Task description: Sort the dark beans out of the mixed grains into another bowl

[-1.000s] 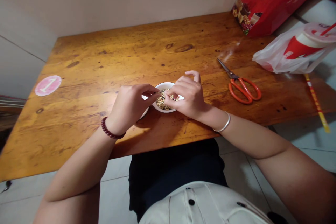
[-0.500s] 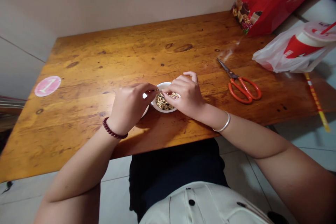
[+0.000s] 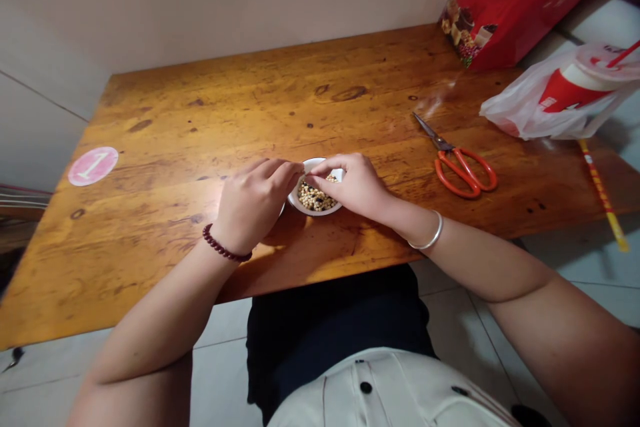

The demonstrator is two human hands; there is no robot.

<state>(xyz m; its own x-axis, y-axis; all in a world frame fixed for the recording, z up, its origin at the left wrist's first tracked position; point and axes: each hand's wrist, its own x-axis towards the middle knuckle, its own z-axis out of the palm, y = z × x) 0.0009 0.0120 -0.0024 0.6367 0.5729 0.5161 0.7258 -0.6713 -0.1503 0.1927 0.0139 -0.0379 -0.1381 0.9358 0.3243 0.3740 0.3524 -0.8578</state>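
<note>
A white bowl (image 3: 295, 203) on the wooden table holds many small round cream and dark pieces (image 3: 317, 195) that look like beads or beans. My left hand (image 3: 257, 197), wearing a dark red bead bracelet (image 3: 223, 244), is pinched closed over the bowl's left side. From the right, my right hand (image 3: 357, 183), with a silver bangle (image 3: 431, 233), brings thumb and index finger together above the bowl. The fingertips of both hands nearly meet. Whatever lies between them is too small to make out. Part of a second white rim shows beneath my left hand, which hides most of it.
Orange-handled scissors (image 3: 465, 170) lie right of the bowl. A red cup (image 3: 575, 87) in a plastic bag, a yellow-and-red stick (image 3: 604, 197) and a red bag (image 3: 520, 7) are farther right. A pink round sticker (image 3: 93, 166) marked 1 is at the table's left.
My right hand's raised outer fingers have curled in, and its pinch has tightened. My left hand has shifted slightly right and turned, covering more of the second white rim.
</note>
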